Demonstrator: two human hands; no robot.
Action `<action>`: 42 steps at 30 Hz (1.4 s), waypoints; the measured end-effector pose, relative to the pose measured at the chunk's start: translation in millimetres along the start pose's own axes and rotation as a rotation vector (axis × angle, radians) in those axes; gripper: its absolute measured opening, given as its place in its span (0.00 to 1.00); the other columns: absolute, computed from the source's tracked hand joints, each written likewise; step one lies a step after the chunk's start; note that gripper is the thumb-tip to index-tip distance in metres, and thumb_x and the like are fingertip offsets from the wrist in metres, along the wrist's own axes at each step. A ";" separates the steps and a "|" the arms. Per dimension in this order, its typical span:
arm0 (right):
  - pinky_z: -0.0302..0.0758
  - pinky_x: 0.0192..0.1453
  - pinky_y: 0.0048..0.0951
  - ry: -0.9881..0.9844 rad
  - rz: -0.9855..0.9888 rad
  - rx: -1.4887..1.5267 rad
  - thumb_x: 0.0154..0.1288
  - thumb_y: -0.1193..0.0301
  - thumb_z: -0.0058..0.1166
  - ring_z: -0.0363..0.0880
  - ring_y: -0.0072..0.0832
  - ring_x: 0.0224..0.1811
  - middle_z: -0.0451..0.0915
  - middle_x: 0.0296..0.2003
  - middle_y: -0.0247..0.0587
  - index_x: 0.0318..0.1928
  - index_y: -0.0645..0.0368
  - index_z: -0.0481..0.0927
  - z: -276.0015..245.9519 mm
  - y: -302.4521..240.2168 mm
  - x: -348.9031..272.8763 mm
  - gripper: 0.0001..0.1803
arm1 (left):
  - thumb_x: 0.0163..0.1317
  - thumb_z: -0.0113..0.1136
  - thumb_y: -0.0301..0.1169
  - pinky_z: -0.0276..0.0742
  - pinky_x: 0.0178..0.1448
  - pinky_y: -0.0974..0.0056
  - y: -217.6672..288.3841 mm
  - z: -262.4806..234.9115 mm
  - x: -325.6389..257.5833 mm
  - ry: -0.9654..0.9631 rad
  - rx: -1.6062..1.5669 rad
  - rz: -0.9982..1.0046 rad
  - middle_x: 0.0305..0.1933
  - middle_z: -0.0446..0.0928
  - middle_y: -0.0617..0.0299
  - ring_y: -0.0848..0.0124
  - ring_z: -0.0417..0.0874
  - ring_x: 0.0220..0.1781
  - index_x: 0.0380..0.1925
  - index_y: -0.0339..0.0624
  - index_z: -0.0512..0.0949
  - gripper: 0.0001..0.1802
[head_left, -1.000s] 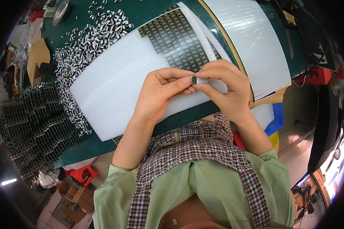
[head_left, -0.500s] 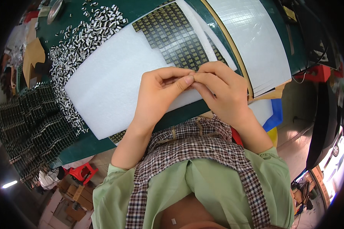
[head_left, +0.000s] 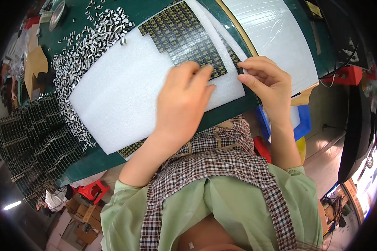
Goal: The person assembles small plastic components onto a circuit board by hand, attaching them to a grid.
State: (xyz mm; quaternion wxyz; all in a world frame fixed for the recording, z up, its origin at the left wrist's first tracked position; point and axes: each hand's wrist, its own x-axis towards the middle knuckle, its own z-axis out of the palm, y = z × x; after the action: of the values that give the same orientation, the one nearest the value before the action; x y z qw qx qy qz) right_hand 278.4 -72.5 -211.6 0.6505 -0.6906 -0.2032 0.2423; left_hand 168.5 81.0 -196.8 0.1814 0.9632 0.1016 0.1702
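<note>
My left hand [head_left: 181, 98] is over a white foam sheet [head_left: 117, 92], at the near edge of a black sheet of small squares with yellow print [head_left: 184, 33]. Its fingers are bent and smeared by motion, so what they hold, if anything, does not show. To the right, past the foam's edge, my right hand [head_left: 269, 85] pinches a small dark piece [head_left: 240, 70] between thumb and fingertips. A single metallic block [head_left: 122, 41] sits at the foam's far left edge.
Many small silvery-black blocks [head_left: 83, 54] are heaped left of the foam on the green table [head_left: 81, 165]. Stacked rows of dark strips [head_left: 42, 138] lie farther left. White sheets [head_left: 276, 33] cover the right side. A blue tray [head_left: 304, 121] is below the table edge.
My hands have parted from their fingertip-to-fingertip contact. The left has turned palm down over the black sheet; the right has moved right with the small dark piece.
</note>
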 end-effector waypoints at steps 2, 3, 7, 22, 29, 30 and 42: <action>0.72 0.37 0.14 -0.017 0.025 0.012 0.51 0.82 0.59 0.73 0.16 0.33 0.74 0.34 0.34 0.39 0.64 0.81 0.6 1.1 0.2 0.12 | 0.45 0.59 0.22 0.73 0.42 0.64 5.9 8.9 -2.1 -0.080 -0.071 0.074 0.38 0.72 0.55 0.62 0.74 0.40 0.40 0.34 0.76 0.17; 0.72 0.38 0.15 -0.014 0.044 0.036 0.51 0.82 0.58 0.74 0.17 0.34 0.75 0.34 0.35 0.39 0.65 0.80 1.6 2.1 0.3 0.12 | 0.43 0.58 0.22 0.73 0.41 0.64 8.0 9.9 -2.9 -0.059 0.014 0.147 0.38 0.72 0.55 0.61 0.74 0.39 0.38 0.32 0.76 0.17; 0.73 0.40 0.18 0.056 0.162 0.066 0.52 0.83 0.57 0.77 0.21 0.36 0.76 0.35 0.37 0.39 0.68 0.79 3.8 -2.3 -0.9 0.12 | 0.39 0.55 0.22 0.75 0.38 0.64 13.4 16.5 -5.4 0.016 0.187 0.289 0.36 0.72 0.55 0.61 0.75 0.36 0.34 0.29 0.75 0.17; 0.75 0.35 0.25 -0.013 -0.510 -0.350 0.42 0.80 0.63 0.78 0.32 0.33 0.78 0.32 0.39 0.33 0.60 0.80 34.9 -8.1 2.2 0.13 | 0.57 0.59 0.24 0.79 0.41 0.70 -25.6 -0.5 -1.0 -0.289 -1.763 -0.820 0.32 0.79 0.56 0.72 0.81 0.33 0.38 0.31 0.78 0.10; 0.75 0.34 0.25 -0.026 -0.476 -0.314 0.43 0.81 0.62 0.78 0.30 0.33 0.78 0.31 0.39 0.34 0.60 0.79 35.4 -8.6 -0.1 0.13 | 0.56 0.59 0.23 0.79 0.41 0.70 -21.5 -1.1 -1.8 -0.284 -1.740 -0.833 0.32 0.79 0.57 0.72 0.81 0.33 0.37 0.30 0.78 0.09; 0.75 0.34 0.25 -0.028 -0.462 -0.303 0.43 0.81 0.62 0.78 0.30 0.32 0.78 0.31 0.39 0.34 0.60 0.79 35.5 -8.8 -0.8 0.13 | 0.56 0.59 0.23 0.78 0.41 0.71 -21.5 -0.5 -2.6 -0.277 -1.673 -0.789 0.32 0.79 0.57 0.72 0.81 0.33 0.37 0.30 0.78 0.09; 0.75 0.34 0.22 -0.084 -0.365 -0.301 0.48 0.79 0.61 0.78 0.27 0.31 0.78 0.31 0.39 0.35 0.63 0.80 20.8 -1.1 -5.0 0.10 | 0.52 0.56 0.20 0.74 0.42 0.66 -20.1 -30.7 2.2 -0.172 -0.705 -0.452 0.38 0.76 0.53 0.65 0.79 0.38 0.38 0.29 0.77 0.12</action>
State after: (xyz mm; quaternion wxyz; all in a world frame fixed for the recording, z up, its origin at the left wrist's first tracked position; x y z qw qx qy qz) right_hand 262.0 -58.8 -210.9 0.5641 -0.7209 -0.3856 0.1162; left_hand 156.6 109.6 -177.0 0.5400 0.8066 0.2302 0.0696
